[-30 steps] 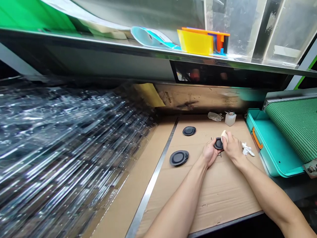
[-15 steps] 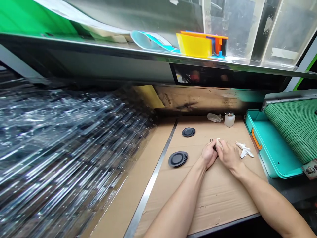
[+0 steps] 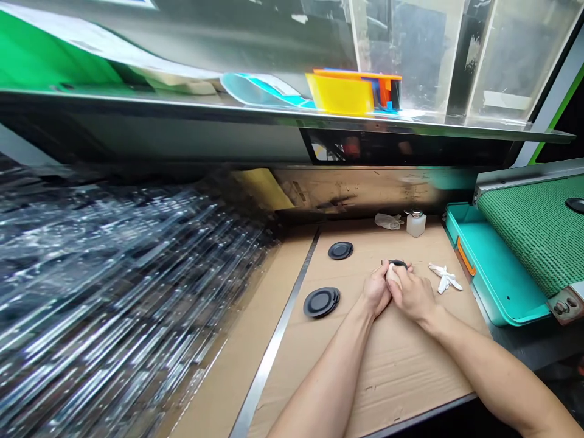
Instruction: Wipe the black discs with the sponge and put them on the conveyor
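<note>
Black disc (image 3: 398, 263) is sitting mid-cardboard (image 3: 410, 377), barely showing. We are cupping it in our curled left hand (image 3: 376, 291), seemingly by the rim, while our closed right hand (image 3: 412, 297) is pressing a pale wad (image 3: 393, 275) onto it. It looks light, stiff, best held by its edge.

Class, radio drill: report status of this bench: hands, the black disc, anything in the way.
Left hand, right hand together, closed around black disc and pale wad. Disc stack left of hands, apart. White cloth right, apart.
</note>
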A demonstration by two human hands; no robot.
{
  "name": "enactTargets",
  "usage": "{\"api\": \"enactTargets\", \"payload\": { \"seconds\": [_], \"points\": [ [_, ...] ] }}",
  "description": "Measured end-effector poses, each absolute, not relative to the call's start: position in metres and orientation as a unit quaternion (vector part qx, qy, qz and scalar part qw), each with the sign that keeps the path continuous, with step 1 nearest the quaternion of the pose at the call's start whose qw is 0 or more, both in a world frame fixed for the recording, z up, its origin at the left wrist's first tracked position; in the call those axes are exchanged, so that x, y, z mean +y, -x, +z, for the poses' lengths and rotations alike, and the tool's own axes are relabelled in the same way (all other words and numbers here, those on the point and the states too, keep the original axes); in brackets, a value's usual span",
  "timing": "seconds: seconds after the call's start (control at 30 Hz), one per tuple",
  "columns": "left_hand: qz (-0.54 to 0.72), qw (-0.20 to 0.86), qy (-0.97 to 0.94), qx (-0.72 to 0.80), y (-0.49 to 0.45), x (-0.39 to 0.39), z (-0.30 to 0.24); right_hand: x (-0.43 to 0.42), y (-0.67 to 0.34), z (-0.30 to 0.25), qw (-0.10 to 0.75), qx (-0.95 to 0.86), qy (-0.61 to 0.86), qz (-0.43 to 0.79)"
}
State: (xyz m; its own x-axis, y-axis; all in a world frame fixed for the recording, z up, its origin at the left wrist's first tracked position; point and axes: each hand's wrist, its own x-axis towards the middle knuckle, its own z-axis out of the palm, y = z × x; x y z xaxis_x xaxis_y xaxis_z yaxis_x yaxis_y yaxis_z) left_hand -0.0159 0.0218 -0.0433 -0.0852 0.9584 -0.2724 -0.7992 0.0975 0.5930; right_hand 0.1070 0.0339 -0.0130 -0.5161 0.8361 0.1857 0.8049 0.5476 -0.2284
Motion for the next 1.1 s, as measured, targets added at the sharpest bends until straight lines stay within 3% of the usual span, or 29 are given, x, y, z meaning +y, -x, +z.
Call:
{"api": "enactTargets", "payload": {
  "seconds": [0.17, 0.27, 0.4, 0.5, 0.63, 0.83, 1.1],
  "points": [
    [0.735, 0.589, -0.079, 0.327, 0.031, 0.026, -0.04, 0.032, -0.118, -0.01, 0.156, -0.849, 0.5, 0.076],
    [0.758, 0.572, -0.054, 0.31, 0.041, 0.025, -0.037, 0.032, -0.125, -0.006, 0.16, -0.886, 0.425, 0.087],
    [0.748, 0.588, -0.089, 0.295, 0.041, 0.022, -0.036, 0.042, -0.139, 0.003, 0.178, -0.877, 0.446, 0.012],
    [0.739, 0.594, -0.092, 0.304, 0.039, 0.021, -0.034, 0.056, -0.153, 0.01, 0.138, -0.819, 0.555, -0.049],
    [0.729, 0.617, -0.077, 0.286, 0.036, 0.02, -0.03, 0.068, -0.163, 0.012, 0.069, -0.815, 0.576, 0.007],
    [0.667, 0.682, -0.106, 0.281, 0.016, 0.014, -0.033, 0.057, -0.149, 0.003, 0.263, -0.874, 0.392, 0.116],
    [0.688, 0.645, -0.135, 0.303, -0.012, 0.019, -0.045, 0.05, -0.135, -0.02, 0.296, -0.879, 0.361, 0.101]
  ]
}}
